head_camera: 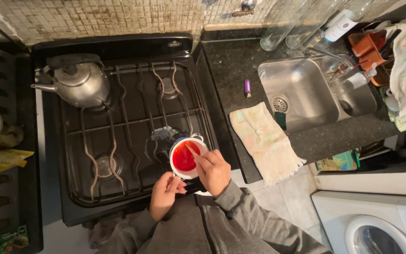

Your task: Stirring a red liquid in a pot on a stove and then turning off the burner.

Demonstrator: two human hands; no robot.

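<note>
- The left hand (pixel 164 194), at six o'clock in the view, pinches the handle of a small white enamel saucepan (pixel 187 158); the fingers are closed round it.
- The right hand (pixel 214 170), just to its right, grips a thin wooden stirrer (pixel 192 150) whose tip dips into the red liquid (pixel 183 159).
- The saucepan sits at the front right of the black gas stove (pixel 123 122), on the grate (pixel 118 106) near its five o'clock corner.
- Risk, as I judge it: the pan is small and rides on thin grate bars, so a firm stir could tip it and slop red liquid over the rim onto the stove or the grey sleeve (pixel 240 207).
- A slack hold on the handle could let the pan slide off its bar.
- The liquid looks bright red, smooth and glossy, filling the pan well below the rim.
- Farther off, a steel kettle (pixel 78 83) stands at ten o'clock, well apart.
- A pale cloth (pixel 265 141) lies on the dark counter at three o'clock, beside the steel sink (pixel 301 91).
</note>
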